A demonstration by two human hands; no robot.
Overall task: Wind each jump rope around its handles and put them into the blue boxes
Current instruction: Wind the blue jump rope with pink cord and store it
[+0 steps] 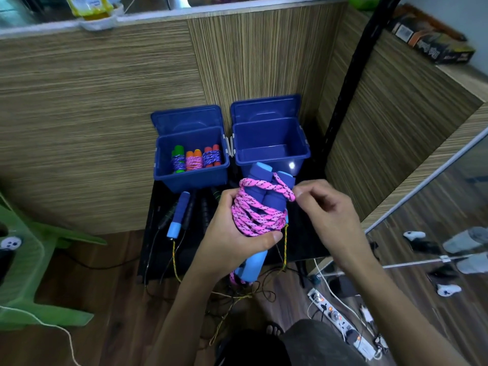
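My left hand (232, 231) grips a pair of blue foam handles (257, 192) with a pink jump rope (254, 215) wound around them, held upright in front of the boxes. My right hand (322, 207) pinches the pink rope's top loop at the handles' right side. Behind stand two open blue boxes: the left box (190, 178) holds three wound ropes with green, orange and red handles (194, 158); the right box (272, 157) shows only its bare floor. Another blue-handled rope (178, 215) with a yellow cord lies unwound on the black surface, beside dark-handled ropes.
The boxes sit on a low black table (303, 241) against a wood-grain wall. A green plastic chair (23, 262) stands at the left. A power strip (340, 320) and loose cables lie on the wooden floor at the right, near a mirror panel.
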